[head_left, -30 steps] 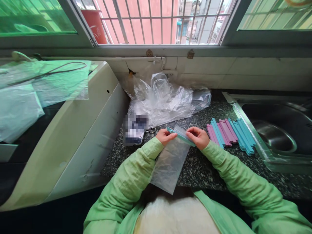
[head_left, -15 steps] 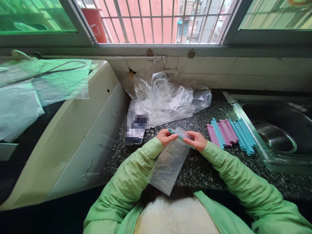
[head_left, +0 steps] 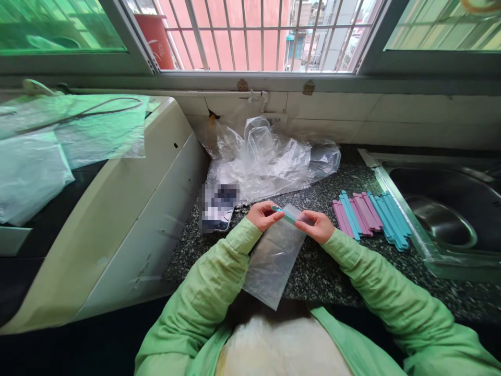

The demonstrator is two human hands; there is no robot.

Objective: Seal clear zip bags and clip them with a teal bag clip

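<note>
The head view showed two arms in green sleeves reaching in from the bottom, elbows bent out wide and wrists coming close to each other in the middle. The left hand [head_left: 263,215] had its thumb and fingers closed on the left end of one thin blue stick [head_left: 290,216]. The right hand [head_left: 319,227] was near the other end, with its thumb and fingers pinched on the stick and the bag together. Both hands were low over the dark, speckled counter [head_left: 321,282], with the backs of the hands turned outward.

The blue stick was between the two hands. It sloped down to the right and lay across the top part of one clear bag [head_left: 274,261]. A bit of the bag poked up past the stick, and the rest hung down toward the person's tummy.

To the right was one bunch of sticks [head_left: 356,216] in four groups: pink, blue, pink and blue. They were packed so tight that I could not count every one. Next to them was one silver sink [head_left: 402,209], with one round bowl in it. To the left lay one phone [head_left: 224,225], partly blurred out. Behind it was one big, crumpled heap of clear plastic [head_left: 270,162]. One cream machine [head_left: 152,172] stood at the far left, and one red bucket [head_left: 156,42] showed by the window bars [head_left: 245,42].
</note>
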